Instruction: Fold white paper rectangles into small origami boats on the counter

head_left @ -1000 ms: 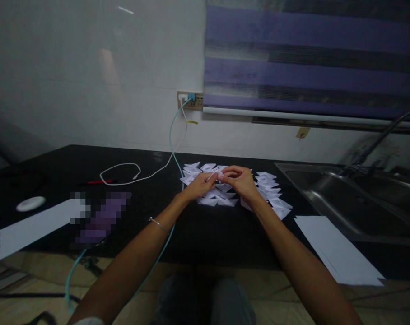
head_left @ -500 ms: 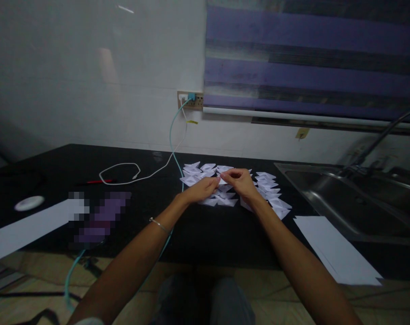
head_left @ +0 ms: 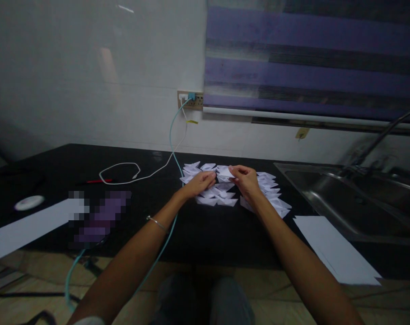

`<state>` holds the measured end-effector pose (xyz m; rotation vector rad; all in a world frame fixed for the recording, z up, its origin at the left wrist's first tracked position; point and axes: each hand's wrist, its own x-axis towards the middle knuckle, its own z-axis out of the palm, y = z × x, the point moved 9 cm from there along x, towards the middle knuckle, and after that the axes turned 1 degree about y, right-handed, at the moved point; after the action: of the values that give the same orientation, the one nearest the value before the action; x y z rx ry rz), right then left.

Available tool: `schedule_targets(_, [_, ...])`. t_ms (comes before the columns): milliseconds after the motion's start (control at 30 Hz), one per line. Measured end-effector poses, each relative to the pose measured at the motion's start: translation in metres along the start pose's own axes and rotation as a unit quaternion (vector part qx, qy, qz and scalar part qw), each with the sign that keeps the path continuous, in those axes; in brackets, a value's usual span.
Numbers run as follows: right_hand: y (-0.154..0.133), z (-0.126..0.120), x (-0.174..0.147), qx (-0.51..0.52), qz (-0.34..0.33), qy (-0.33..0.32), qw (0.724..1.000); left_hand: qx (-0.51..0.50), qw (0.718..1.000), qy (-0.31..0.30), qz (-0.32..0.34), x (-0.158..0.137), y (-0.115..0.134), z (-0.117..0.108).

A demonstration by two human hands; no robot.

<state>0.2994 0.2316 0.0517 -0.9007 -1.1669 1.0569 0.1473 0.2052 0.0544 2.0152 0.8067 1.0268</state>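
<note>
My right hand (head_left: 245, 181) pinches a folded white paper boat (head_left: 226, 173) between thumb and fingertips, a little above the counter. My left hand (head_left: 201, 183) is just to its left, apart from that boat, with its fingers curled together; what they hold, if anything, is hidden. Around and under both hands lie several more white paper boats. One cluster (head_left: 216, 197) is in front of the hands, and a row of overlapping boats (head_left: 272, 194) runs to the right. My hands partly cover those at the back.
A stack of white paper sheets (head_left: 337, 250) lies at right, by the steel sink (head_left: 347, 198). On the left are a white paper strip (head_left: 35, 228), a blurred purple object (head_left: 105, 216), a white disc (head_left: 29, 202), a red pen (head_left: 98, 181) and a white cable (head_left: 120, 183). A teal cable (head_left: 171, 122) crosses the black counter.
My hands were together at one piece of folded paper. Now they have moved apart, the left slightly leftward, and the paper boat stays in my right hand.
</note>
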Motion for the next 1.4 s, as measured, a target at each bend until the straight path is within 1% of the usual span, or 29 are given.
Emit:
schedule_targets(67, [-0.001,-0.003,0.001,0.005,0.004,0.012,1.000,-0.022,1.000,0.003,-0.014,0.000,-0.003,-0.002])
schedule_targets(133, [-0.002,-0.001,0.000,0.005,-0.001,0.009,1.000,-0.030,0.999,-0.002,-0.018,0.000,-0.004,0.000])
schedule_targets(267, [0.000,0.011,-0.004,-0.024,-0.022,-0.029,0.999,-0.011,1.000,-0.002,0.001,0.000,0.001,0.003])
schedule_targets(467, [-0.001,0.016,-0.005,-0.078,-0.047,-0.064,0.994,-0.050,0.999,-0.004,-0.021,0.000,-0.004,0.000])
schedule_targets(600, [-0.002,0.019,-0.007,-0.085,-0.041,-0.078,0.993,-0.015,0.999,0.043,0.009,0.001,-0.001,-0.011])
schedule_targets(767, [0.009,0.030,-0.013,-0.018,0.021,-0.114,0.993,0.012,0.995,0.096,0.036,0.001,0.005,-0.013])
schedule_targets(833, [0.008,0.034,-0.015,-0.037,0.010,-0.132,0.990,0.012,0.994,0.102,0.036,0.001,0.004,-0.012])
schedule_targets(900, [-0.002,0.039,-0.018,-0.108,-0.054,-0.162,0.979,0.014,0.995,0.097,0.031,0.002,0.002,-0.011])
schedule_targets(967, [-0.013,0.047,-0.024,-0.181,-0.126,-0.197,0.955,0.016,0.995,0.096,0.024,0.002,0.000,-0.014])
schedule_targets(1033, [-0.018,0.053,-0.030,-0.207,-0.158,-0.234,0.937,0.009,0.996,0.093,0.012,0.001,-0.003,-0.016])
schedule_targets(1100, [-0.019,0.055,-0.033,-0.193,-0.152,-0.259,0.934,-0.005,0.997,0.081,-0.001,0.001,-0.004,-0.016])
schedule_targets(1233, [-0.016,0.052,-0.031,-0.160,-0.118,-0.260,0.945,-0.034,0.998,0.043,-0.012,0.000,-0.003,-0.008])
schedule_targets(1400, [-0.010,0.052,-0.031,-0.160,-0.083,-0.284,0.942,-0.057,0.998,0.021,-0.015,0.000,-0.003,-0.003])
